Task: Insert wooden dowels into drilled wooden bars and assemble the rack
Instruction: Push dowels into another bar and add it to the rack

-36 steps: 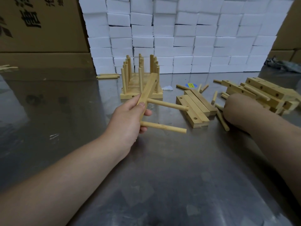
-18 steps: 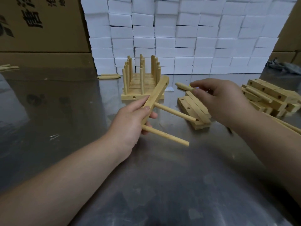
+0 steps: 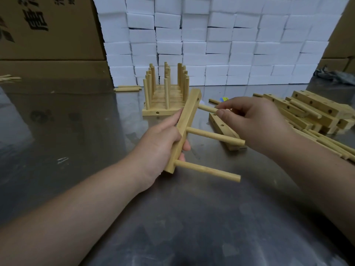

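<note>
Dowel (image 3: 206,109) now at bar (image 3: 187,116) end, pinched by right hand (image 3: 255,120), left hand (image 3: 161,143) gripping bar

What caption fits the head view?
Left hand grips drilled bar with two dowels; right hand pinches third dowel at far end.

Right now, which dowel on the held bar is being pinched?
The farthest pale wooden dowel, pinched by the right hand; the middle dowel and nearest dowel stand untouched.

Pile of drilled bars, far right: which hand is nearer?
Right. The right hand sits just left of the pile, pinching a dowel; the left hand grips a bar farther left.
</note>
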Action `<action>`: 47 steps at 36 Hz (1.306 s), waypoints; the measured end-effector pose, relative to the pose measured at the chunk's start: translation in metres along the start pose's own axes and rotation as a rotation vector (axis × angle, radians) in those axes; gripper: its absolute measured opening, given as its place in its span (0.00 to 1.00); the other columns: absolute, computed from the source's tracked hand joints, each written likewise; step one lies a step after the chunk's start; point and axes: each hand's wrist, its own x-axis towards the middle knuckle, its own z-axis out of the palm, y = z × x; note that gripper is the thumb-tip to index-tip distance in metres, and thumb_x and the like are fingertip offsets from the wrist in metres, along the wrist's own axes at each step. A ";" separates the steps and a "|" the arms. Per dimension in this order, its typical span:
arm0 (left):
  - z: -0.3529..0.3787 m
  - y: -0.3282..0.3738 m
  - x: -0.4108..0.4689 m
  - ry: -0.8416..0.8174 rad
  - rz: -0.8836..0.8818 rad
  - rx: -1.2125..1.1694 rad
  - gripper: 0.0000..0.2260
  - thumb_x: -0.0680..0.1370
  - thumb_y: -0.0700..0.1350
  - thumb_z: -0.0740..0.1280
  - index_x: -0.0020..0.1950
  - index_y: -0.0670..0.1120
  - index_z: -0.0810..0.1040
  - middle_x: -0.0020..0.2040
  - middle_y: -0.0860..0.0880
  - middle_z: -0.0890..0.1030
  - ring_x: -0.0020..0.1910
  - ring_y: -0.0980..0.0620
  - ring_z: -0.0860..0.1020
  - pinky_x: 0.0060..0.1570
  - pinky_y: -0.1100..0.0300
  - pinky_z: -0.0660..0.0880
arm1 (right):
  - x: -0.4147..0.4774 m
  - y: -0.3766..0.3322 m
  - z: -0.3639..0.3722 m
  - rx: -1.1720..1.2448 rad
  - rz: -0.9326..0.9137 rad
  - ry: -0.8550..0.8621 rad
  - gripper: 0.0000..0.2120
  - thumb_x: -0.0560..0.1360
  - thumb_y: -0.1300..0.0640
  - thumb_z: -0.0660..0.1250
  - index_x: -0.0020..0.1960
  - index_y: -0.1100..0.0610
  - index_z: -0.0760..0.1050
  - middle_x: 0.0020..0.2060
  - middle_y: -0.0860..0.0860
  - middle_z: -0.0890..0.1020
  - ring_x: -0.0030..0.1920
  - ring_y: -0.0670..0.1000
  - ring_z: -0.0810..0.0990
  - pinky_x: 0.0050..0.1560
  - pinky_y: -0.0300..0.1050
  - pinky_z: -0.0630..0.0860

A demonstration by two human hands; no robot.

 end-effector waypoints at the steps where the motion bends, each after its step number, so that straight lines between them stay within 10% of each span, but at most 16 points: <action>1: 0.000 0.000 0.000 -0.004 -0.001 -0.004 0.26 0.76 0.35 0.51 0.61 0.64 0.70 0.28 0.48 0.76 0.26 0.53 0.73 0.28 0.61 0.72 | 0.000 0.000 0.000 0.007 -0.004 0.009 0.10 0.75 0.50 0.64 0.37 0.38 0.73 0.23 0.38 0.73 0.22 0.40 0.68 0.24 0.35 0.63; 29: -0.003 -0.001 -0.001 -0.005 0.007 0.152 0.18 0.80 0.47 0.58 0.67 0.65 0.67 0.28 0.54 0.74 0.27 0.55 0.71 0.30 0.61 0.72 | -0.004 -0.005 -0.002 -0.066 -0.074 -0.002 0.08 0.70 0.49 0.69 0.36 0.38 0.72 0.27 0.44 0.72 0.26 0.42 0.70 0.31 0.38 0.68; 37: -0.001 0.002 -0.003 -0.031 -0.013 0.039 0.17 0.81 0.45 0.57 0.67 0.60 0.70 0.27 0.53 0.74 0.29 0.53 0.70 0.32 0.57 0.71 | -0.004 -0.008 -0.004 -0.329 -0.255 0.065 0.11 0.72 0.55 0.69 0.54 0.53 0.81 0.31 0.43 0.73 0.34 0.46 0.70 0.35 0.41 0.64; 47: -0.004 0.006 -0.006 -0.048 -0.010 0.106 0.17 0.81 0.46 0.57 0.66 0.62 0.69 0.27 0.53 0.73 0.28 0.58 0.71 0.33 0.57 0.73 | -0.007 -0.010 -0.005 -0.362 -0.334 0.076 0.07 0.74 0.56 0.68 0.47 0.57 0.82 0.28 0.52 0.78 0.30 0.52 0.75 0.34 0.45 0.73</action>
